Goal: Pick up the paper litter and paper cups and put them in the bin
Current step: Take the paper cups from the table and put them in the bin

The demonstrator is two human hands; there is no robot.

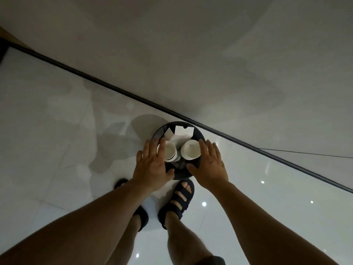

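A round black bin [198, 133] stands on the floor against the wall, right in front of my feet. Inside it sit a stack of white paper cups [170, 151] on the left and a single white paper cup [191, 150] on the right. Behind the cups, white paper litter [183, 131] sticks up in the bin. My left hand [152, 165] hovers flat over the bin's left edge, fingers straight, partly covering the cup stack. My right hand [209, 166] is spread flat over the right edge. Neither hand holds anything.
Glossy white floor tiles [57, 150] reflect ceiling lights. A dark skirting strip [114, 87] runs diagonally where the floor meets the pale wall [210, 54]. My feet in dark sandals [178, 199] stand just short of the bin.
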